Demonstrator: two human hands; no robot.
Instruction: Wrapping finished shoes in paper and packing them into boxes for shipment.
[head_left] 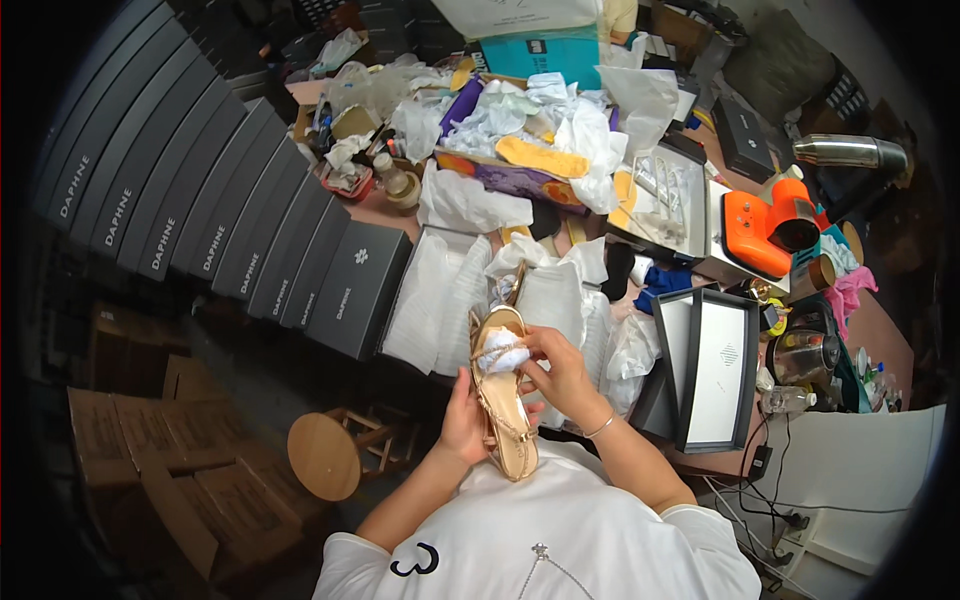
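Note:
A gold strappy sandal point(508, 405) is held in front of my chest, its sole upright and its toe end pointing away from me. Crumpled white paper point(502, 352) fills the space under its front strap. My left hand point(465, 420) wraps round the sandal's left side and underside. On the other side, my right hand point(562, 372) has fingers bent against the front strap, right beside the paper; the exact grip of the fingertips is partly hidden. Just beyond, a second sandal point(512, 288) lies among white wrapping paper point(440, 300) on the table.
Dark shoeboxes point(365, 285) stand in a long row on the left. An open dark box point(718, 370) leans at the right, near an orange device point(755, 232). Behind, a carton point(515, 180) overflows with paper. A round wooden stool point(323, 456) and brown cartons point(190, 440) stand lower left.

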